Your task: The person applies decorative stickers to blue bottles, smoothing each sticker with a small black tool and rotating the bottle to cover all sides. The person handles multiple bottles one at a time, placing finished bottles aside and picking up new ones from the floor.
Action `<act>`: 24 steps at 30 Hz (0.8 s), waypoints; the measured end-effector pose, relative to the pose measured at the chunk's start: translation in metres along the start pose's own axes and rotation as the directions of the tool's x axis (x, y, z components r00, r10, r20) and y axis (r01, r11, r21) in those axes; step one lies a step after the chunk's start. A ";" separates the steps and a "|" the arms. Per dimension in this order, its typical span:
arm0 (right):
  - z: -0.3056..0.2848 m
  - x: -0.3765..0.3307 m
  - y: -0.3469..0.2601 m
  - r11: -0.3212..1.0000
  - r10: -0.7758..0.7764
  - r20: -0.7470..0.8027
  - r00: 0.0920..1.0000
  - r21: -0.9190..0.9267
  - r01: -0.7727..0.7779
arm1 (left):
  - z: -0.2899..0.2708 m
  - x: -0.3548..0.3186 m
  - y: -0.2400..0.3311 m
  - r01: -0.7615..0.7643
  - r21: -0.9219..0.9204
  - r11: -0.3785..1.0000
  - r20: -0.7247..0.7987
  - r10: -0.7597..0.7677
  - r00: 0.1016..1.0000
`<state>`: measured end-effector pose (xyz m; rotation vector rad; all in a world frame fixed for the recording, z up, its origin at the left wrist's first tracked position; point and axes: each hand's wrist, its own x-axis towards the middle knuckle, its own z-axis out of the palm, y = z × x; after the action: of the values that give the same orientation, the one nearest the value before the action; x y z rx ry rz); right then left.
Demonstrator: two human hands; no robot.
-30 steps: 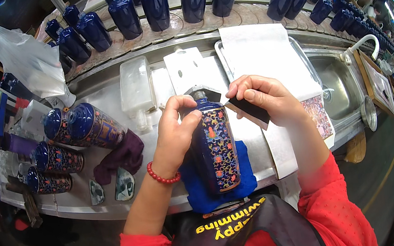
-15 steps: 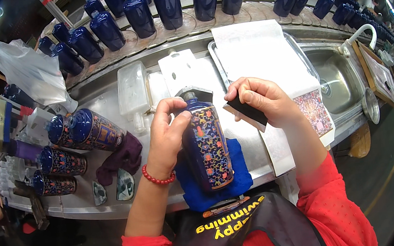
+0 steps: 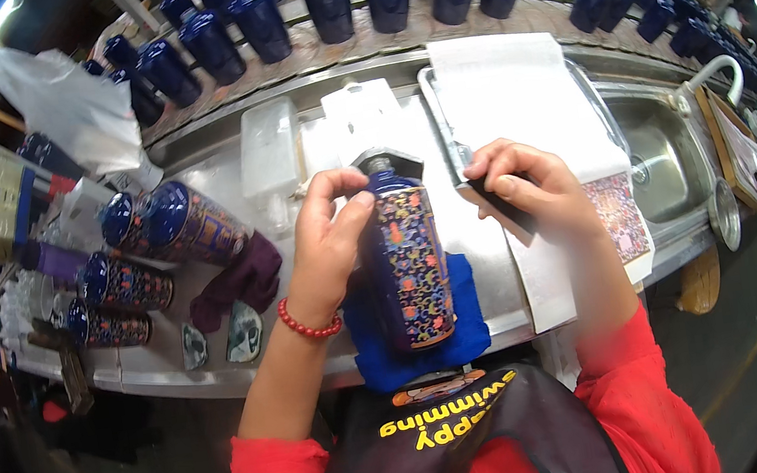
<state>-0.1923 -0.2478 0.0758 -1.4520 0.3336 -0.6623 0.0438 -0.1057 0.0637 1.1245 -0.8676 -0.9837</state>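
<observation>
Left fingers (image 3: 339, 182) hold a floral-patterned blue bottle (image 3: 416, 270) by its shoulder; right fingers (image 3: 501, 159) pinch a flat black strip (image 3: 508, 212).

The glossy dark-blue bottle (image 3: 417, 270) with colourful floral panel lies over the blue cloth (image 3: 466, 297), its neck pointing forward. The flat black rectangular piece (image 3: 510, 214) is tilted, apart from the bottle, at its right.

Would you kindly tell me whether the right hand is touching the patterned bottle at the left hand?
Apart: the head view shows bright counter between the right hand and the patterned bottle, which the left hand grips.
</observation>
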 end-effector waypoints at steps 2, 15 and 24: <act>0.003 -0.003 -0.002 0.999 -0.009 -0.055 0.998 0.053 0.012 | -0.003 0.002 -0.003 -0.090 0.122 0.988 -0.055 0.097 0.994; 0.051 0.012 -0.008 0.971 -0.077 -0.208 0.975 -0.239 0.025 | -0.004 0.009 0.011 -0.428 0.586 0.688 0.151 0.426 0.892; 0.052 0.006 -0.003 0.969 0.004 -0.309 0.951 -0.235 -0.080 | -0.013 0.026 0.025 -0.609 0.648 0.458 0.443 0.424 0.790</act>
<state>-0.1576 -0.2093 0.0854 -1.5709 0.7086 -0.8367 0.0686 -0.1225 0.0873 1.3199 -1.8154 -0.1542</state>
